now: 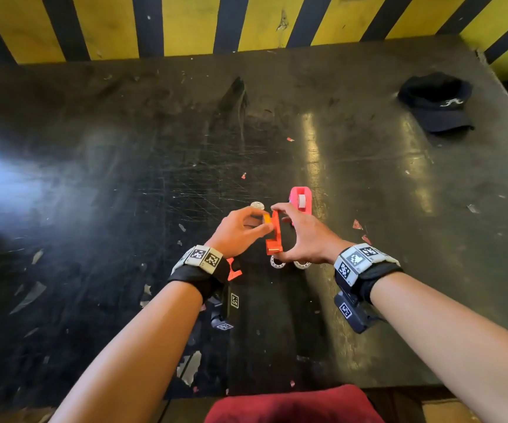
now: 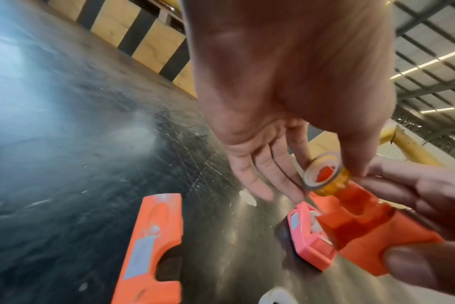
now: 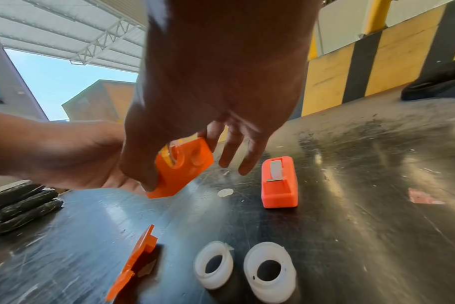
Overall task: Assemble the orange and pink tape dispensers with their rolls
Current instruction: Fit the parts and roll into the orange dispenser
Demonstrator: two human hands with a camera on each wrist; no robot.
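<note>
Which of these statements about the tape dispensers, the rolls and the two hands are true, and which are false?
1. The left hand pinches a yellow tape roll. True.
2. The right hand is empty. False: it holds the orange dispenser half.
3. The pink dispenser stands on the table. True.
4. Four white rolls lie on the table. False: two.
5. The other orange half lies on the table. True.

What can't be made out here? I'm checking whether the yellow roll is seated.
- Roll seat: left hand and right hand cover where the yellow roll meets the orange half; the head view is too small.
- Orange cover: left wrist view cuts off its lower end.
- White rolls: mostly hidden under the right hand in the head view.
</note>
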